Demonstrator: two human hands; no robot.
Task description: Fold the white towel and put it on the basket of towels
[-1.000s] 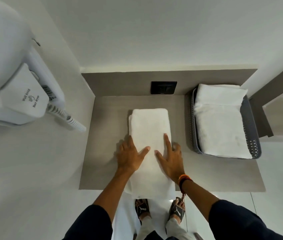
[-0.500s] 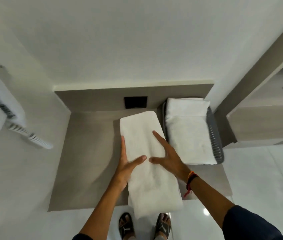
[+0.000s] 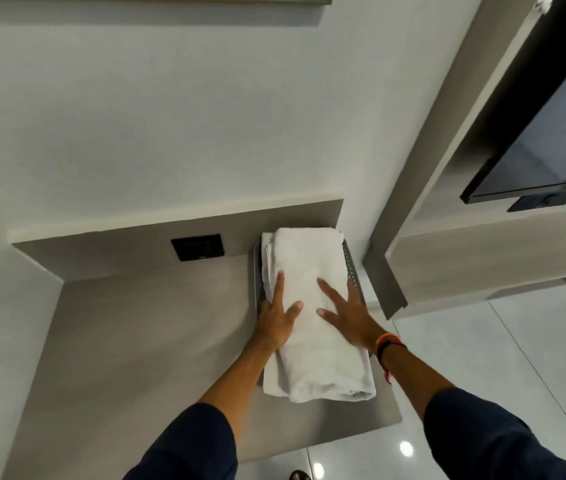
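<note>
Left hand (image 3: 274,323), right hand (image 3: 352,315) flat on white towel (image 3: 309,265) between basket (image 3: 353,270) rims

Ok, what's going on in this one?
A person stands at a counter with both hands on a folded white towel. The towel lies on top of the stacked towels in the grey basket at the counter's far right corner, and its near end seems to reach past the basket's front. The left hand rests along its left edge and the right hand lies flat on top. The folding looks done, but the hands have not yet let go.
</note>
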